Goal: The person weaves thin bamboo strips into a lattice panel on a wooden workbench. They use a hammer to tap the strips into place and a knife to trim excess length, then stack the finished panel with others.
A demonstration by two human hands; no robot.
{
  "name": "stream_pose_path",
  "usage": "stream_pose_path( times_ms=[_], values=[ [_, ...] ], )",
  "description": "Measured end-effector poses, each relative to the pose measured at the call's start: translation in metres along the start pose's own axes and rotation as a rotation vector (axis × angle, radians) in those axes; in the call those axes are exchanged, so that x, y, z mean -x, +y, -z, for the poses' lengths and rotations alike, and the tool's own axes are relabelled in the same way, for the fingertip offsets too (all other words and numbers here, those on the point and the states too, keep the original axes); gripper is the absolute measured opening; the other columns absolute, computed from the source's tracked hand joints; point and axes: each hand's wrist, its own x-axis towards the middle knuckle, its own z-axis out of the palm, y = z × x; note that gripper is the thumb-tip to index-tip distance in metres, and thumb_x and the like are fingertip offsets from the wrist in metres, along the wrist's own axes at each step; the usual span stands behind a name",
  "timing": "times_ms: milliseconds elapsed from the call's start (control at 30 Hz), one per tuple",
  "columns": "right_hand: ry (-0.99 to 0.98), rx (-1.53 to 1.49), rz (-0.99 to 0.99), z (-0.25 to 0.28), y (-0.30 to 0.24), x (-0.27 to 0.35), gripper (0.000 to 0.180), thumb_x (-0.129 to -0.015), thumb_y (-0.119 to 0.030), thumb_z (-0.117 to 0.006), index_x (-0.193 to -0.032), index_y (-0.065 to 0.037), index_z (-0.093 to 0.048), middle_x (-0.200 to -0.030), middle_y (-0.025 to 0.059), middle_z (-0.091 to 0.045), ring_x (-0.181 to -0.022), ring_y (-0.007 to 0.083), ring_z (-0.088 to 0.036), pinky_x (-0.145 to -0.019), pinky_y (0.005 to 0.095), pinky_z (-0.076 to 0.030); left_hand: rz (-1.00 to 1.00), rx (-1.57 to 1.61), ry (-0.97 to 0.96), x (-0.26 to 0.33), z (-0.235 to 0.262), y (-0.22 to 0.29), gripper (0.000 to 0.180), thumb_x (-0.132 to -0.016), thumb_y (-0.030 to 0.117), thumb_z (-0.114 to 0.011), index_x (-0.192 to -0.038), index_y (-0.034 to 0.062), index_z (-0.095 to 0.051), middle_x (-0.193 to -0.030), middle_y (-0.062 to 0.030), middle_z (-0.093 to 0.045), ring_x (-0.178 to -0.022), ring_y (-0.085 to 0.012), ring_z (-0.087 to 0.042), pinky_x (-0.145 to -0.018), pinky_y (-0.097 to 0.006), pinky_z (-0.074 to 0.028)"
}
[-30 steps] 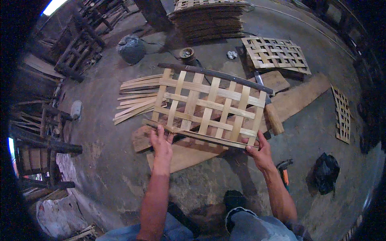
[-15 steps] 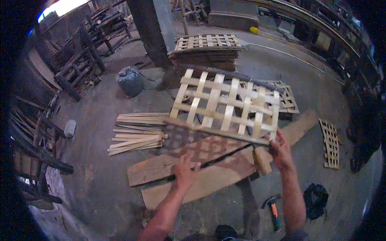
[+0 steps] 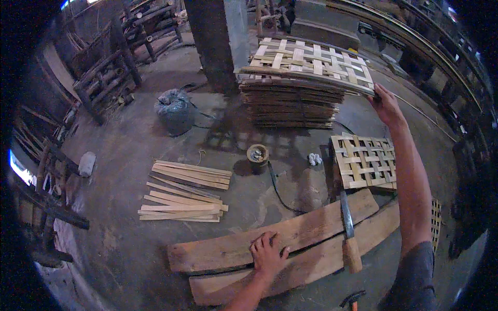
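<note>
Right hand, upper right of frame, is clamped on the woven lattice panel atop the stack, fingertips hidden behind its edge, while left hand is spread flat on the plank, lower centre.

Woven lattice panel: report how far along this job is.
Done: the woven lattice panel is finished and lies on the stack of panels. In hand: the right hand holds its far edge, while the left hand rests flat on the wooden planks. Left: loose bamboo strips lie unwoven on the floor; the knife rests on the planks.
</note>
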Motion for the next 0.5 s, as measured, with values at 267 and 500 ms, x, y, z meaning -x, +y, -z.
stream_pose_path(
  times_ms=[267, 500],
  values=[
    [-0.087, 0.188, -0.04, -0.006, 0.03, -0.101, 0.032, -0.097, -0.025, -0.059, -0.118, -0.001, -0.062, -0.105, 0.0069, -0.064, -0.091, 0.0149, -0.062, -0.074, 0.0303, -0.056, 0.023, 0.031, -0.016, -0.006, 0.005, 0.002, 0.057, -0.08, 0.042, -0.069, -0.128, 0.0158, -0.055, -0.129, -0.0098, -0.045, -0.114, -0.0332, -0.044, -0.096, -0.053, -0.034],
    [0.56, 1.525, 0.737, 0.021, 0.02, -0.053, 0.045, -0.087, -0.046, -0.065, -0.11, -0.008, -0.068, -0.09, 0.015, -0.07, -0.082, 0.0331, -0.068, -0.074, 0.0428, -0.051, 0.038, 0.004, -0.04, -0.007, 0.003, -0.003, 0.057, -0.076, 0.041, -0.073, -0.124, 0.0143, -0.056, -0.129, -0.0121, -0.045, -0.112, -0.0349, -0.045, -0.095, -0.053, -0.035]
  ],
)
